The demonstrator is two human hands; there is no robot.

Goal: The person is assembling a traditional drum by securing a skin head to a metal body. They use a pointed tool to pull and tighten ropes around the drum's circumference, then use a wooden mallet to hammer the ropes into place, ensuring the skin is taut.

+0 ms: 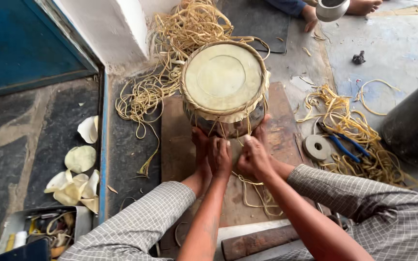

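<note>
A round metal drum with a pale hide head and a braided rim of tan lacing stands on a brown board between my feet. My left hand and my right hand are closed side by side at the drum's near wall, each gripping tan hide straps that run down from the rim and trail onto the board toward me. My bare feet press the drum's base on both sides of my hands.
Heaps of tan lacing lie behind the drum and to the right, with blue-handled pliers and a metal ring. Cut hide scraps and a tool tray sit left. Another person's feet are at the top.
</note>
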